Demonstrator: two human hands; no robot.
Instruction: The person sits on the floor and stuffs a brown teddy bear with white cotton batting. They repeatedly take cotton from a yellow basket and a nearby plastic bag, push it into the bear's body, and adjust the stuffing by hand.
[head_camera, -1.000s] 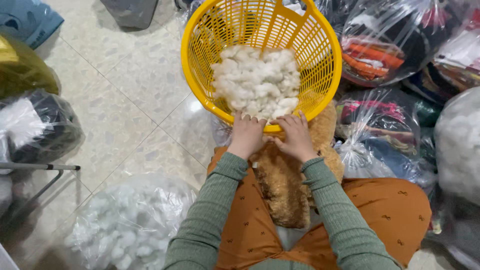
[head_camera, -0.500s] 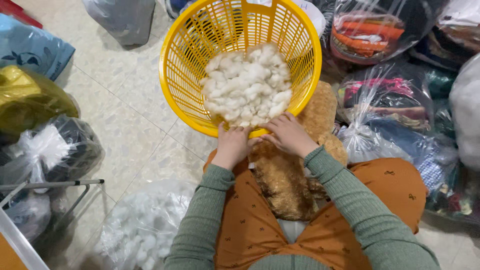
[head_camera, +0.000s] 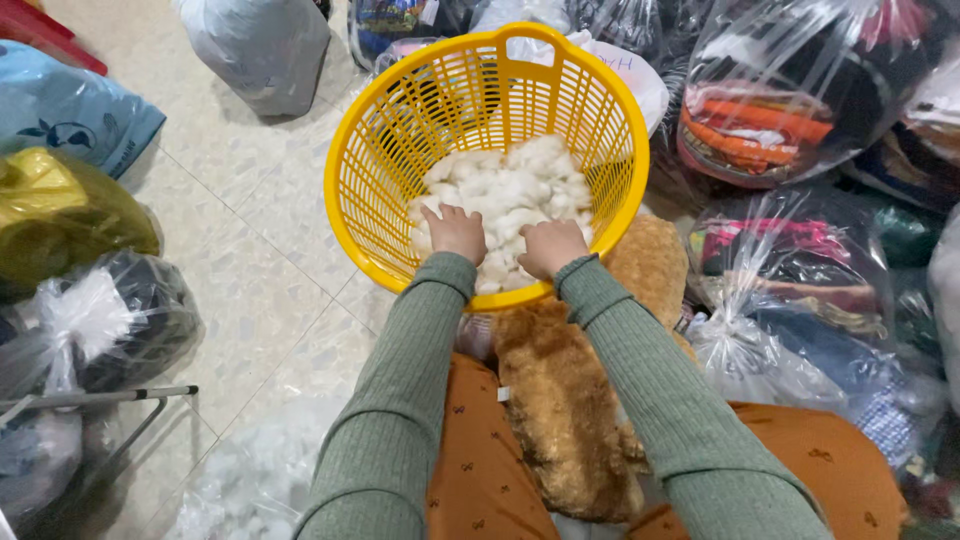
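Both hands are inside the yellow slotted basket (head_camera: 372, 160), reaching over its near rim. Left hand (head_camera: 455, 232) lies knuckles-up on the white stuffing (head_camera: 520, 185), fingers curled down into the fluff; right hand (head_camera: 551, 247) just beside it, also dug in w/ fingers bent. Can't tell whether either actually grips a clump, since fingertips are buried. Stuffing fills the basket bottom, heaped directly under & ahead of both hands. Basket sits on the tiled floor (head_camera: 250, 230), tilted toward the person. Brown plush toy skin (head_camera: 560, 400) lies limp across the lap betw. the green sleeves, its top end touching the basket's near side. Clear bags of fabric (head_camera: 770, 130) are piled at right; a bag of white stuffing (head_camera: 250, 480) sits near the left knee.
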